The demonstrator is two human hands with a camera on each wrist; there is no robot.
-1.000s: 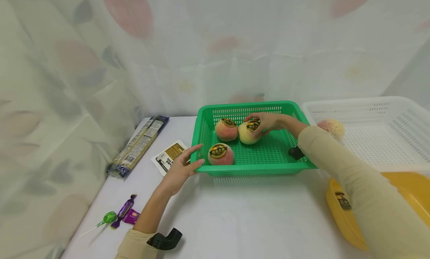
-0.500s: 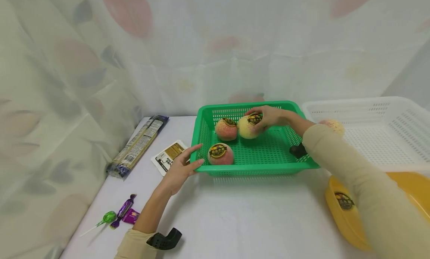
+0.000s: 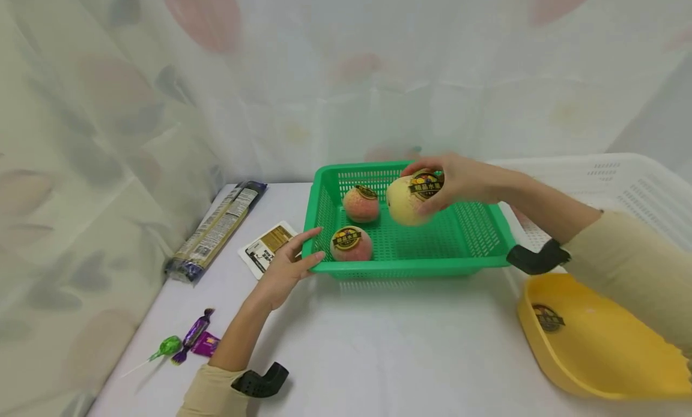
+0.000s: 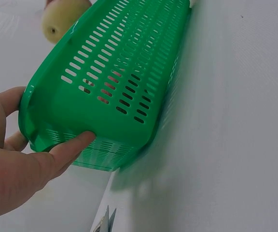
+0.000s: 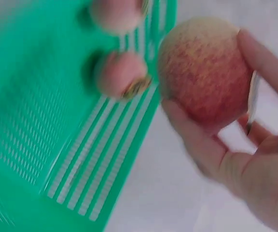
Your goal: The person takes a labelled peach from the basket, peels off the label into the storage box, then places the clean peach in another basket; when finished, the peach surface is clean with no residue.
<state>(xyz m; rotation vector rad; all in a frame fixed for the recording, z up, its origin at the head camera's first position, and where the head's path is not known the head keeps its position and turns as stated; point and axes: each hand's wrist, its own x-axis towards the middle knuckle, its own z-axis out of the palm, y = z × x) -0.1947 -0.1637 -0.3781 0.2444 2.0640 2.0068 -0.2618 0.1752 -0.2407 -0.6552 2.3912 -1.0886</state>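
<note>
My right hand (image 3: 465,179) pinches a peach (image 3: 402,202) with a black-and-gold label, holding it up over the green basket (image 3: 411,265). In the right wrist view the red side of this peach (image 5: 201,72) faces me between thumb and fingers. Two other labelled peaches lie in the basket's left part, one at the back (image 3: 361,206) and one at the front (image 3: 359,253). At the basket's front left corner my left hand (image 3: 281,279) grips the rim, thumb and fingers on either side of it, as the left wrist view shows.
A white basket (image 3: 573,163) stands on the right, partly hidden by my right arm. In front of it is a yellow basin (image 3: 611,345) with a label. On the left lie long packets (image 3: 216,231), a flat packet (image 3: 265,249), a green lollipop (image 3: 170,345) and a purple sweet (image 3: 196,333).
The right hand has lifted the pale peach off the basket's floor and moved it slightly right, away from its neighbour. My left hand keeps its hold on the rim.
</note>
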